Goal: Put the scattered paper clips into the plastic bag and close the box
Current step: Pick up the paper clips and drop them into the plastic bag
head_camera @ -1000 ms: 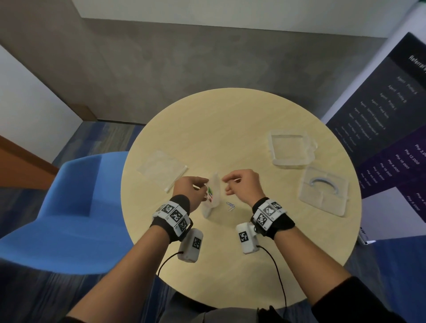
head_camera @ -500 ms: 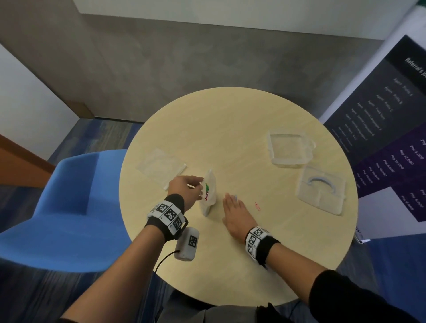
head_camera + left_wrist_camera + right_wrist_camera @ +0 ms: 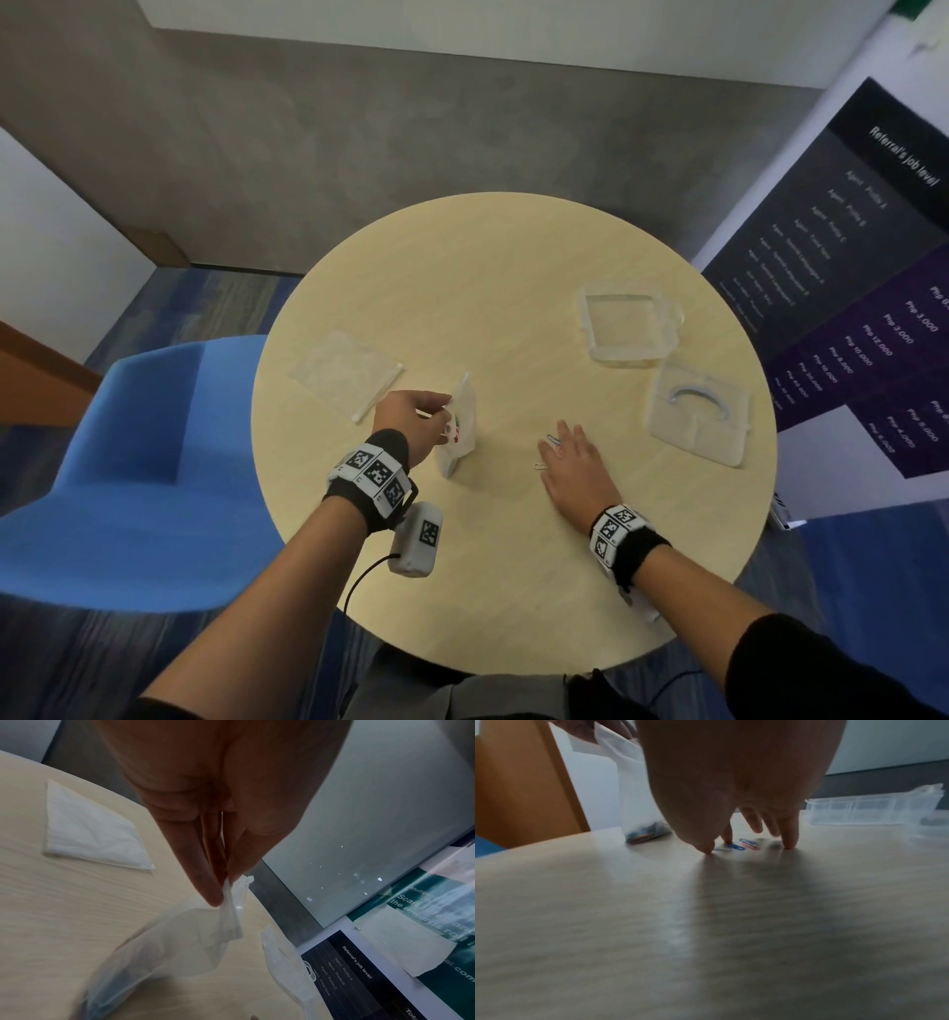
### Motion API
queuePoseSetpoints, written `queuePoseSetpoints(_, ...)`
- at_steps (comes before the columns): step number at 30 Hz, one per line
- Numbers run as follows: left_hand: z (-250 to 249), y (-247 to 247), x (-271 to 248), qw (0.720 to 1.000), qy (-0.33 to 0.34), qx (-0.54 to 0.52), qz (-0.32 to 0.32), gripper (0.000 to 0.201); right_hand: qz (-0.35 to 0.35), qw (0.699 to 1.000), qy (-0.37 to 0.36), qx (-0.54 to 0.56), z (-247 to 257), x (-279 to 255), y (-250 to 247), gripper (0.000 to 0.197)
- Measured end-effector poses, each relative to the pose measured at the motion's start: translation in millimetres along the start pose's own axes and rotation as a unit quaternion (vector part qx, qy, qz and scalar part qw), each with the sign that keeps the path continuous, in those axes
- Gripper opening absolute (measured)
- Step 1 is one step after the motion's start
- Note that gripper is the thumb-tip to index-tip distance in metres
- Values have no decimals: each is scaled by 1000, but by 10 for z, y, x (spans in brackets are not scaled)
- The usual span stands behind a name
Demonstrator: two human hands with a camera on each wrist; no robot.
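My left hand (image 3: 411, 426) pinches the top edge of a small clear plastic bag (image 3: 458, 429) and holds it upright on the round table (image 3: 488, 288); coloured clips lie in its bottom (image 3: 647, 835). In the left wrist view the fingertips (image 3: 213, 896) pinch the bag's rim (image 3: 231, 912). My right hand (image 3: 572, 465) lies flat, fingers spread, over loose paper clips (image 3: 552, 441). Blue and red clips (image 3: 746, 844) show under its fingertips (image 3: 789, 839). The clear box (image 3: 629, 326) stands open at the right, its lid (image 3: 696, 411) lying beside it.
A second flat clear bag (image 3: 346, 372) lies on the table to the left. A blue chair (image 3: 138, 462) stands at the table's left edge. A dark printed banner (image 3: 868, 288) stands close to the right edge.
My right hand left the bag's mouth, dropped to the table and slid to the right onto the loose clips. The left hand kept its hold on the bag.
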State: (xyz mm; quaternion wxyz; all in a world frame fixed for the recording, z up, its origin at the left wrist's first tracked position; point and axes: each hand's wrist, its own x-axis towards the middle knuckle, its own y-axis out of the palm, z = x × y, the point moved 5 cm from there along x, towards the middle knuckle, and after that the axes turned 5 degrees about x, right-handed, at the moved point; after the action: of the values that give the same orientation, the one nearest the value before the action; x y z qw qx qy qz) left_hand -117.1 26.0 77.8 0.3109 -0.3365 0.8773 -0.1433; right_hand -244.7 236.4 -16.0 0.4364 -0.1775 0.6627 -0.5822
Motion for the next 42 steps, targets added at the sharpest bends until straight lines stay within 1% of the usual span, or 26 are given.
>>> queuePoseSetpoints(2, 4, -2, -6, 1000, -1, 0, 0, 24, 6, 1000, -7, 17, 57, 33, 57, 42)
queuePoseSetpoints(4, 12, -5, -5, 1000, -4, 0, -1, 23, 2, 1000, -27, 1, 191, 21, 5, 36)
queuePoseSetpoints(5, 14, -7, -7, 1000, -6, -1, 0, 23, -7, 999, -26, 18, 223, 30, 25, 37)
queuePoseSetpoints(7, 14, -9, -10, 1000, -8, -1, 2, 22, -33, 999, -19, 19, 245, 64, 23, 42)
queuePoseSetpoints(9, 6, -7, -18, 1000, -8, 1, 5, 22, -44, 999, -11, 19, 247, 73, -14, 40)
queuePoseSetpoints(15, -9, -4, -13, 1000, -10, 2, 7, 25, -37, 996, -26, 71, 105, 184, -94, 20)
queuePoseSetpoints(22, -60, 15, -30, 1000, -7, 18, 13, 23, -8, 998, -18, 62, -63, 496, -410, 23)
queuePoseSetpoints(23, -65, 18, -31, 1000, -7, 22, 13, 23, -10, 996, -6, 83, -112, 563, -462, 21)
queuePoseSetpoints(24, -70, 22, -34, 1000, -8, 25, 13, 23, -14, 993, 22, 119, -197, 628, -512, 18)
queuePoseSetpoints(25, -71, 25, -38, 1000, -9, 27, 12, 23, -28, 981, 67, 179, -323, 684, -555, 14)
queuePoseSetpoints(26, -71, 25, -40, 1000, -10, 27, 12, 23, -46, 955, 127, 263, -466, 718, -579, 10)
queuePoseSetpoints(27, -67, 24, -40, 1000, -11, 26, 11, 23, -62, 912, 186, 361, -584, 716, -590, 7)
queuePoseSetpoints(28, -63, 21, -40, 1000, -12, 26, 12, 23, -76, 847, 231, 473, -660, 691, -592, 5)
queuePoseSetpoints(29, -58, 18, -38, 1000, -12, 25, 13, 23, -87, 761, 257, 589, -675, 655, -596, 7)
queuePoseSetpoints(30, -55, 16, -35, 1000, -13, 24, 14, 23, -84, 670, 257, 692, -612, 625, -631, 9)
queuePoseSetpoints(31, -51, 16, -29, 1000, -13, 23, 14, 23, -68, 594, 235, 766, -488, 610, -701, 10)
queuePoseSetpoints(32, -51, 20, -24, 1000, -14, 23, 14, 23, -45, 548, 206, 809, -329, 601, -804, 11)
queuePoseSetpoints(33, -56, 29, -20, 1000, -13, 22, 15, 23, -14, 528, 175, 831, -143, 583, -912, 11)
queuePoseSetpoints(34, -65, 41, -18, 1000, -11, 21, 15, 24, 20, 526, 142, 838, 52, 552, -1019, 11)
queuePoseSetpoints(35, -75, 52, -18, 1000, -7, 19, 15, 24, 56, 540, 109, 833, 244, 514, -1114, 12)
queuePoseSetpoints(36, -91, 60, -19, 1000, -3, 18, 16, 24, 89, 570, 76, 813, 420, 477, -1176, 13)
queuePoseSetpoints(38, -109, 68, -21, 999, 8, 35, 12, 23, 128, 665, 30, 735, 681, 414, -1230, 15)
queuePoseSetpoints(39, -109, 70, -20, 999, 12, 47, 9, 21, 120, 716, 31, 687, 731, 408, -1229, 15)
queuePoseSetpoints(40, -106, 76, -17, 998, 15, 54, 5, 21, 98, 761, 45, 640, 733, 430, -1217, 14)
queuePoseSetpoints(41, -99, 84, -10, 998, 18, 54, 3, 21, 76, 795, 62, 598, 720, 453, -1209, 14)
queuePoseSetpoints(42, -97, 96, -11, 998, 20, 55, 4, 22, 59, 817, 76, 569, 701, 484, -1200, 13)
